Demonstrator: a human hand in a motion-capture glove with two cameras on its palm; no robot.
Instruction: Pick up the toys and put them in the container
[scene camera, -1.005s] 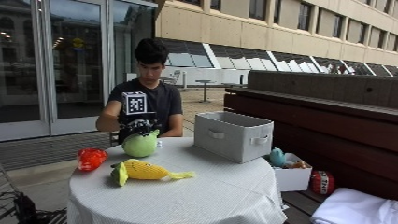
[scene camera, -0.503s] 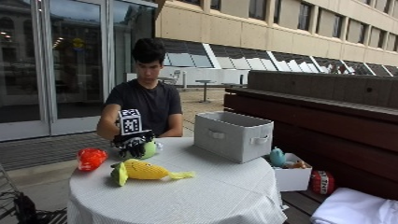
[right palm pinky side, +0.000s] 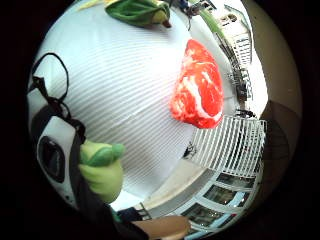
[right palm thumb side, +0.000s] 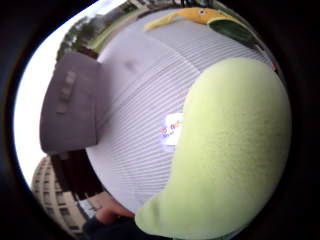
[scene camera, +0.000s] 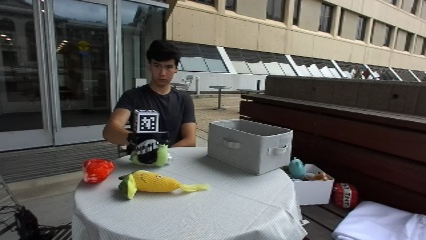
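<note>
Pale-green plush toy (scene camera: 150, 155), rounded, in gloved hand (scene camera: 147, 146)

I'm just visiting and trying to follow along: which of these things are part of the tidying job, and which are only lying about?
Part of the job:
- gloved hand, gripping the green toy
- yellow toy on the table
- red toy at the table's edge
- grey container

Just lying about:
- white box with a teal toy, beside the table
- red ball
</note>
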